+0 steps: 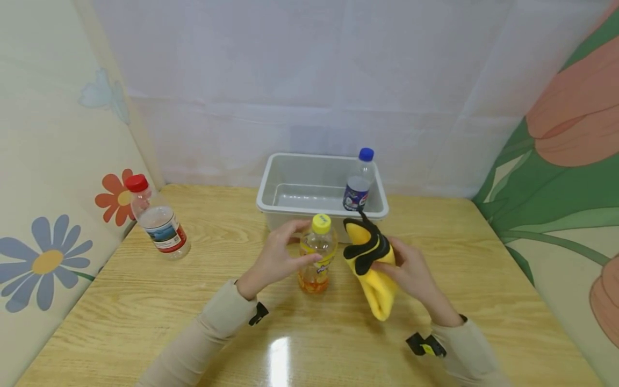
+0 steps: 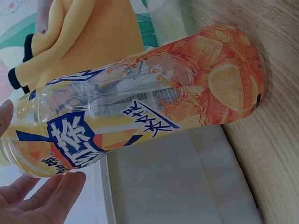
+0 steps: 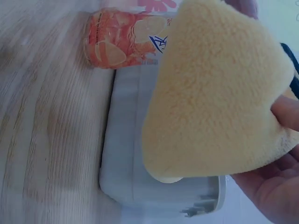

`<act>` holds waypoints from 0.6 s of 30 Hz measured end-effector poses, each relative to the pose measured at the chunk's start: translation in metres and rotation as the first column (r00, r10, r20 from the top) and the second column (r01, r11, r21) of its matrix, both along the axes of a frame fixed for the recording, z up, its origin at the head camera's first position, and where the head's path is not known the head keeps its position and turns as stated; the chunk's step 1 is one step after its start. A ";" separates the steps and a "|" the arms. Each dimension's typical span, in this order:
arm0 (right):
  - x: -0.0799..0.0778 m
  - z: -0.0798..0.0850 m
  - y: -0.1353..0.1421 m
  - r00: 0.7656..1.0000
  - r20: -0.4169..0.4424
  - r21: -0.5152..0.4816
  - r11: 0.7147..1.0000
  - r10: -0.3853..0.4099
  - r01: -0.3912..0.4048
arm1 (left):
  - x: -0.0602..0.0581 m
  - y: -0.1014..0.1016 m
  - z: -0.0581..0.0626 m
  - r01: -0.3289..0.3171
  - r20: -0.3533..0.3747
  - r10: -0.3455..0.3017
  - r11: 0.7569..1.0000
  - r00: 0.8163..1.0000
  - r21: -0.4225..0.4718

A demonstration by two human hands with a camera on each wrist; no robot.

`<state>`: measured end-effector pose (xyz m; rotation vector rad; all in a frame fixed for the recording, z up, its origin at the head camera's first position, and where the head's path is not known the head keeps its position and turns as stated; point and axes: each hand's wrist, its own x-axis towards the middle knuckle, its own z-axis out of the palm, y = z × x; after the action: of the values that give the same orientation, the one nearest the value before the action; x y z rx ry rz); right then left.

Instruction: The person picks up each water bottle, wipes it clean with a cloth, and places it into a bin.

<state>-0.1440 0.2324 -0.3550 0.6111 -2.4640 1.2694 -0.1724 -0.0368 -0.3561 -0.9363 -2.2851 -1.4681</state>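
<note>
My left hand (image 1: 278, 258) has its thumb and fingers round the upper part of a clear plastic iced tea bottle (image 1: 316, 274) with a yellow cap. The bottle stands upright on the table, its orange printed label facing the left wrist view (image 2: 140, 102). In my right hand (image 1: 411, 269) is a yellow fleece pouch (image 1: 379, 290) with black trim, gripped between thumb and fingers near its gaping mouth. Its soft body hangs down, and in the right wrist view the fuzzy fabric (image 3: 219, 93) covers part of the bottle.
Behind the hands a grey plastic bin (image 1: 275, 207) stands near the back wall, with a blue-capped Pepsi bottle (image 1: 358, 188) upright inside at its right. A red-capped bottle (image 1: 164, 231) stands far left. Flower-patterned panels (image 1: 45, 263) line both sides.
</note>
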 end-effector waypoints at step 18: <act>-0.016 -0.013 -0.022 0.981 -0.041 -0.127 0.973 0.191 -0.195 | -0.002 -0.002 0.000 0.018 0.024 -0.017 0.999 1.000 -0.049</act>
<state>-0.1596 0.2107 -0.3681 0.8440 -2.3214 1.4698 -0.1742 -0.0391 -0.3563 -0.9598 -2.3454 -1.4443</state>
